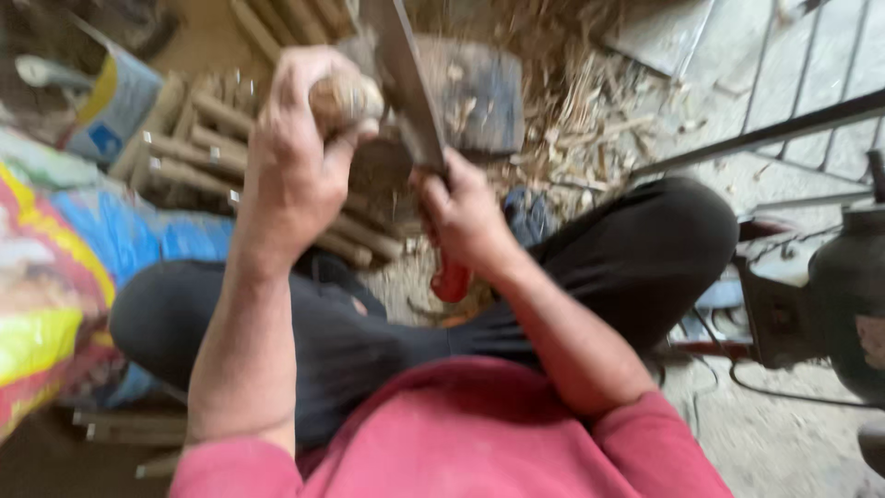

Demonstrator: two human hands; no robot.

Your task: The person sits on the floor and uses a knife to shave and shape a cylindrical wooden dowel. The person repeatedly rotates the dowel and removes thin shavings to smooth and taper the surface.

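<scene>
At frame centre, a wood piece is gripped by the left hand. A red-handled blade is clasped by the right hand. Cut sticks are stacked at upper left.

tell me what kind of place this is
Probably a rough home workshop for cutting wood. The right hand holds a red-handled blade, the left hand grips a wood piece, cut sticks are piled up, and shavings litter the floor.

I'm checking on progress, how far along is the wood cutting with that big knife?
Done: shavings litter the floor and cut sticks lie stacked. In hand: the left hand grips a wood piece while the right hand holds the red-handled knife against it. How much wood remains isn't visible.
</scene>
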